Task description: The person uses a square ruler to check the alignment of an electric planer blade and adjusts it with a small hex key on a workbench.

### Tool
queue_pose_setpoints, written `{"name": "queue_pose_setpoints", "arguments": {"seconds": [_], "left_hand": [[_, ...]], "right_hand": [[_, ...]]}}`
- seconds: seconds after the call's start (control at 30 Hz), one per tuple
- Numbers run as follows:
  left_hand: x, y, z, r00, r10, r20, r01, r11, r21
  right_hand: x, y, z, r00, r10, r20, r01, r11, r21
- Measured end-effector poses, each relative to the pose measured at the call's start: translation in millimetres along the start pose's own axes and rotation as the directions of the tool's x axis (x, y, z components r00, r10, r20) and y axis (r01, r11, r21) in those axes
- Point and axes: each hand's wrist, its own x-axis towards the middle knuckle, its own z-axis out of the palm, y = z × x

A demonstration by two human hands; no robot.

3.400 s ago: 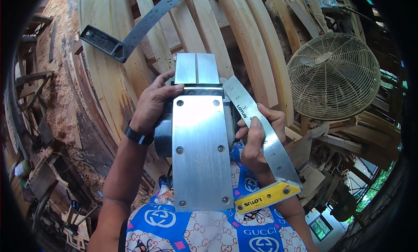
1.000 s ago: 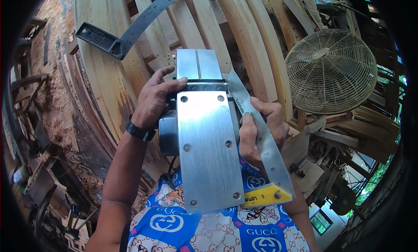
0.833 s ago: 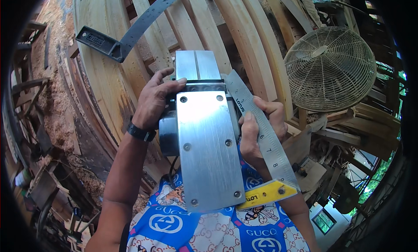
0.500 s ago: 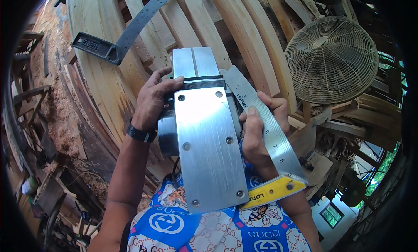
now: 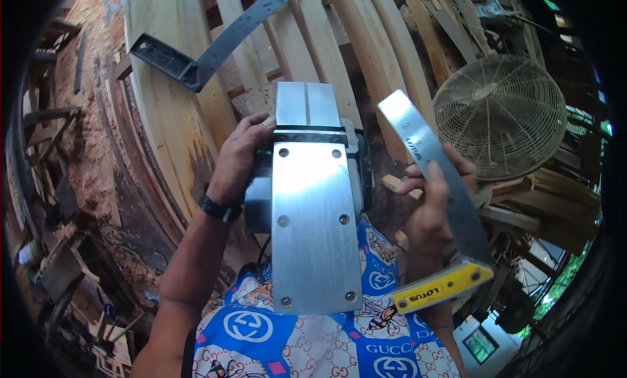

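A black-handled square (image 5: 219, 52) lies near the left edge of the boards (image 5: 160, 116), the left hand (image 5: 236, 157) has its fingers closed on the side of an upturned planer (image 5: 315, 237) toward the boards' near edge, and the right hand (image 5: 430, 211) grips a yellow-handled square (image 5: 465, 224), apart from the planer, before a round fan (image 5: 499, 116).

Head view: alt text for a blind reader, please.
A person's left hand holds an upturned power planer; the right hand holds a yellow-handled square, clear of it. Beyond, a dark-handled square lies on wooden boards, with a round fan at right.
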Motion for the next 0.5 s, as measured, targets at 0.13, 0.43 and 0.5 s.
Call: {"name": "queue_pose_setpoints", "arguments": {"seconds": [0.13,0.43,0.5], "left_hand": [[-22.8,0.2,5.6,0.991,0.051,-0.125,-0.051,0.999,0.003],[-20.1,6.6,-4.9,0.996,-0.023,-0.082,0.036,0.985,0.167],[-17.8,6.6,-4.9,0.997,-0.008,-0.079,0.024,0.980,0.198]], "right_hand": [[13.3,-19.6,1.9,0.966,-0.156,0.206,0.160,0.987,-0.004],[21.2,-31.0,34.3,0.858,-0.259,0.444,0.304,0.952,-0.033],[21.9,-31.5,36.9,0.835,-0.240,0.494,0.322,0.943,-0.086]]}}
